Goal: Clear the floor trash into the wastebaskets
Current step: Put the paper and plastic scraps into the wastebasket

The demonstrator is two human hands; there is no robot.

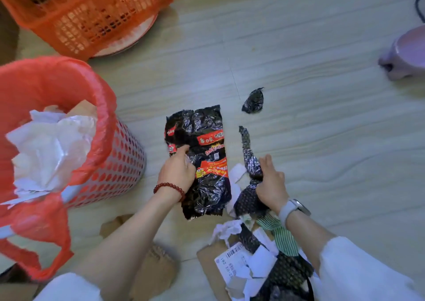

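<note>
We see a black wrapper (202, 162) with red-orange labels, a red-lined basket (119, 162) holding white paper, an orange crate (92, 13), and green-striped scrap (282, 234) on pale wood-grain floor (322, 139)

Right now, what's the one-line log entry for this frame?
left hand: grips black snack wrapper on floor | right hand: grips black dotted strip | lined wastebasket: holds white paper

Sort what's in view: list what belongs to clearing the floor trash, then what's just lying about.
Job:
left hand gripping black snack wrapper
right hand gripping crumpled dark wrapper
small black scrap
paper pile
red-lined wastebasket

Lying about:
orange crate
purple object
</note>
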